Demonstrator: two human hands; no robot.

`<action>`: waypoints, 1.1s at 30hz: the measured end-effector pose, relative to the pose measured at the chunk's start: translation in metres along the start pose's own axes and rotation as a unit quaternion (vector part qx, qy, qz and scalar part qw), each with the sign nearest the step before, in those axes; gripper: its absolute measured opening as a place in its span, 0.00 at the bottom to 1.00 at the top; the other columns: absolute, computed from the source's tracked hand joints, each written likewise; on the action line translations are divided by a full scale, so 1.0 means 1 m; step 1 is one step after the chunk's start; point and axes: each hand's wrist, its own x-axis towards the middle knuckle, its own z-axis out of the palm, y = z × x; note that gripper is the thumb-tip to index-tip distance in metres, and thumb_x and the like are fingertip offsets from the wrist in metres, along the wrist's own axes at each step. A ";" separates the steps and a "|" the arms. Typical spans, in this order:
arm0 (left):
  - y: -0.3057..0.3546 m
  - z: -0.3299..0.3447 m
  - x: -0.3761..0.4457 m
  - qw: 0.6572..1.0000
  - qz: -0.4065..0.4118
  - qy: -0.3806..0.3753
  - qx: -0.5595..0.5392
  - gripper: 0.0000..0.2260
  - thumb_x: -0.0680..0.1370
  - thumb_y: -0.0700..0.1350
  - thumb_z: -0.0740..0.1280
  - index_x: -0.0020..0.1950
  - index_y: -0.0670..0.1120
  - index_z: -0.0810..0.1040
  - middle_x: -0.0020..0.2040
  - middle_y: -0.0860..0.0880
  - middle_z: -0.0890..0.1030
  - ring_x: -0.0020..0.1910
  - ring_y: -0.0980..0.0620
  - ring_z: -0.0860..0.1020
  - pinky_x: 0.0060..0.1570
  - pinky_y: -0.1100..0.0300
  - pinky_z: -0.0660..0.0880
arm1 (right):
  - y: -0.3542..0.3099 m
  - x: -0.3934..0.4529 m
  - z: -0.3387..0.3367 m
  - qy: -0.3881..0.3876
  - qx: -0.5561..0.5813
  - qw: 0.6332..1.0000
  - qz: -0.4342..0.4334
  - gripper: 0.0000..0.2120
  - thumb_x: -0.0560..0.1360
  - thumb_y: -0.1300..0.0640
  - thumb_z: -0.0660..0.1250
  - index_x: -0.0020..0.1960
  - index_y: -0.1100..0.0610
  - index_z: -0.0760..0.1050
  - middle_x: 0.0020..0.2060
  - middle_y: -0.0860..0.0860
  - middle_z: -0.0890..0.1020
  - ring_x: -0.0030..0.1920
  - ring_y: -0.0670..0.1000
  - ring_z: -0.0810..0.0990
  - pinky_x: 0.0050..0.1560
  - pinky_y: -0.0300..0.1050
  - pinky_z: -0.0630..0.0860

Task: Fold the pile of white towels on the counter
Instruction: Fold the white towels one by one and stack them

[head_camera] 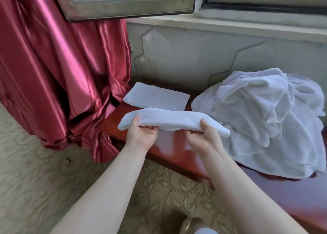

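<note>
A folded white towel (pixel 169 118) hangs level in the air above the red wooden counter (pixel 175 145). My left hand (pixel 141 132) pinches its left part, thumb on top and fingers beneath. My right hand (pixel 205 136) pinches its right part the same way. Behind it, another folded white towel (pixel 156 96) lies flat on the counter by the wall. A loose pile of white towels (pixel 265 120) is heaped on the counter to the right, touching the held towel's right end.
A shiny red curtain (pixel 58 70) hangs at the left and drapes over the counter's left end. A grey wall (pixel 194 56) and a window sill (pixel 230 24) stand behind the counter. Patterned carpet (pixel 35 180) covers the floor below.
</note>
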 end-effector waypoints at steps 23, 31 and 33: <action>0.096 0.100 0.244 0.992 -0.086 0.045 0.077 0.14 0.83 0.52 0.61 0.51 0.41 0.73 0.50 0.41 0.79 0.54 0.42 0.79 0.48 0.44 0.77 | 0.041 0.219 0.116 0.120 -0.022 0.987 -0.101 0.16 0.79 0.65 0.66 0.66 0.62 0.71 0.58 0.59 0.80 0.56 0.59 0.81 0.59 0.58 0.78; 0.119 0.108 0.311 0.979 -0.077 -0.060 0.177 0.09 0.80 0.50 0.63 0.54 0.47 0.78 0.47 0.48 0.86 0.46 0.48 0.84 0.46 0.49 0.79 | 0.039 0.275 0.128 0.062 -0.078 0.981 -0.166 0.17 0.80 0.64 0.63 0.68 0.61 0.70 0.60 0.59 0.81 0.59 0.57 0.81 0.53 0.53 0.80; 0.119 0.079 0.322 0.974 -0.102 -0.038 0.198 0.08 0.79 0.48 0.64 0.55 0.46 0.79 0.49 0.46 0.86 0.49 0.47 0.84 0.52 0.46 0.78 | 0.042 0.286 0.106 0.097 -0.099 0.978 -0.158 0.18 0.80 0.64 0.64 0.69 0.60 0.69 0.60 0.58 0.80 0.59 0.57 0.81 0.53 0.52 0.80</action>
